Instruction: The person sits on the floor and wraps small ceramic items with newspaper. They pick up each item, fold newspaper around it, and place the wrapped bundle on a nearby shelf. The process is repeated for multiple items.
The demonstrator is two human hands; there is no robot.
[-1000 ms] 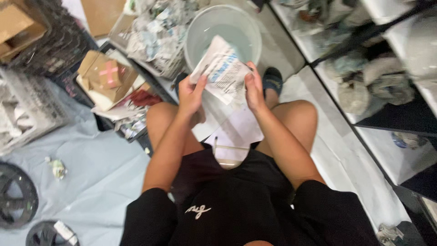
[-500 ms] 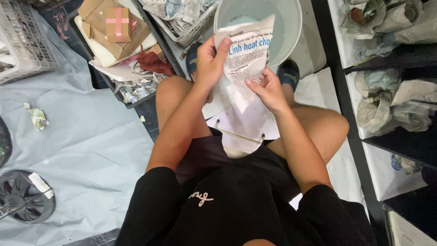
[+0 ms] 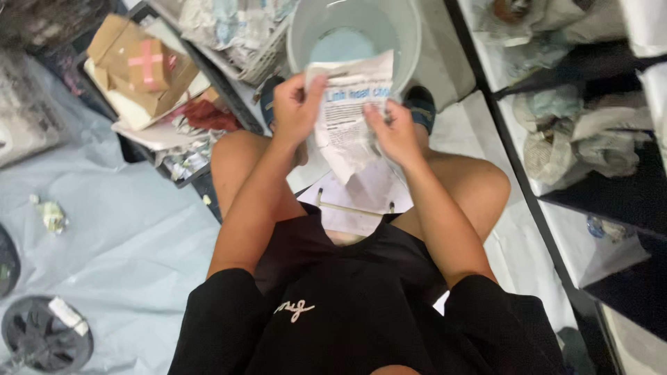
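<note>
I sit low with my knees apart, looking down. Both hands hold a crumpled sheet of printed newspaper (image 3: 351, 118) in front of me. My left hand (image 3: 295, 107) grips its upper left edge, and my right hand (image 3: 394, 132) pinches its right side. Just beyond the paper stands a pale round plastic bucket (image 3: 410, 42) between my feet in dark sandals. A white stool seat (image 3: 361, 198) with a thin metal handle shows under my legs.
A wire basket of crumpled paper (image 3: 229, 31) sits at the top. A taped cardboard box (image 3: 139, 66) lies on a dark tray at the upper left. Dark shelves with wrapped bundles (image 3: 577, 139) run along the right. A black fan part (image 3: 45, 333) rests on the light-blue sheet.
The view has shifted, so the bucket and paper now sit nearer the top centre. My hands have turned and spread the sheet flatter, with the printed side facing me.
</note>
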